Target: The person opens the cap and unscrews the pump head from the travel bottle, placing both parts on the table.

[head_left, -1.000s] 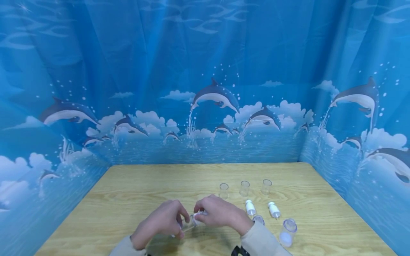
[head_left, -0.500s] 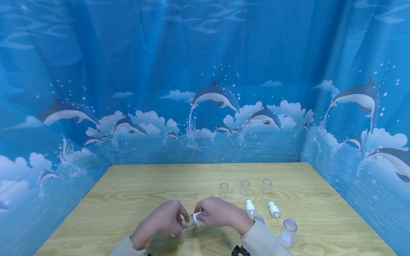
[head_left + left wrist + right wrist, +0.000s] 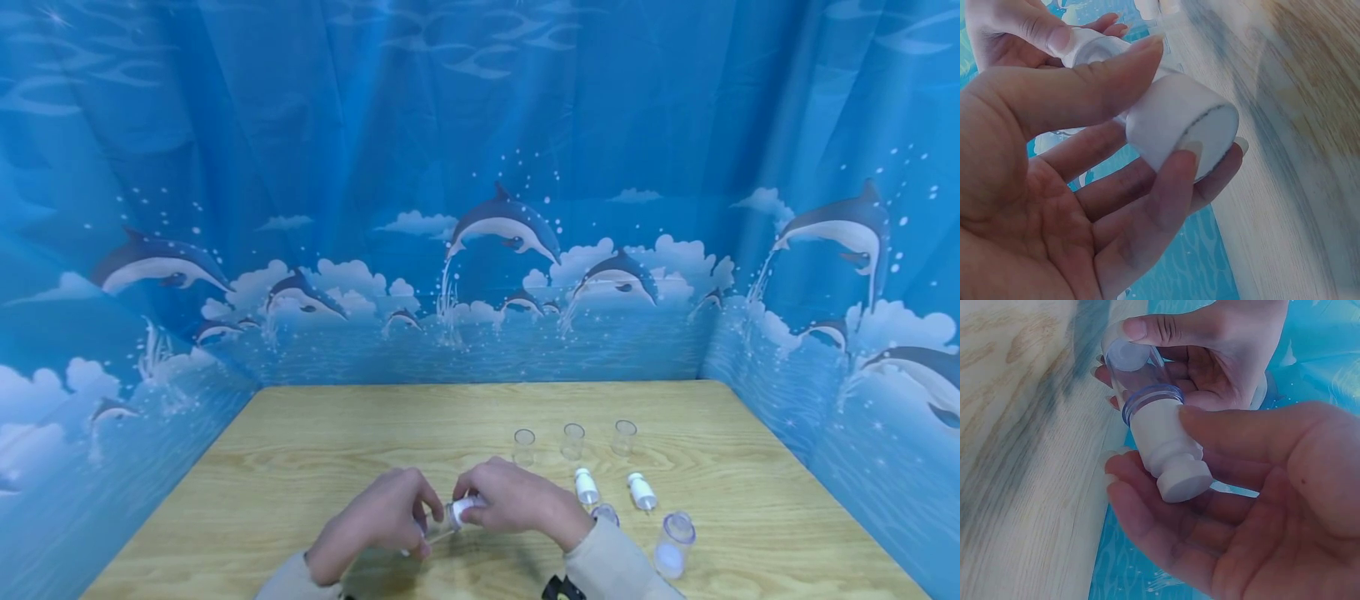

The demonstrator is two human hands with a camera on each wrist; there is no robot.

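Note:
Between the hands is a clear plastic bottle (image 3: 1141, 378) with a bluish-purple rim, tilted above the table. My left hand (image 3: 390, 512) grips its body near the closed end, thumb on one side and fingers on the other. That end shows as a wide white base (image 3: 1175, 122) in the left wrist view. My right hand (image 3: 510, 496) holds a white pump head (image 3: 1163, 434) by thumb and fingers, its wide collar against the bottle's rim. The narrower tip of the pump head points toward the right palm. How far the collar is screwed down I cannot tell.
Three clear caps (image 3: 573, 443) stand toward the back right of the wooden table (image 3: 337, 425). Two white pump heads (image 3: 642, 492) lie before them. Close to the right sleeve are a clear bottle (image 3: 672, 550) and another (image 3: 606, 514), partly hidden. A dolphin-print curtain surrounds the table.
Both hands and the bottle stay in nearly the same place. Only the right fingers shift slightly around the white pump head.

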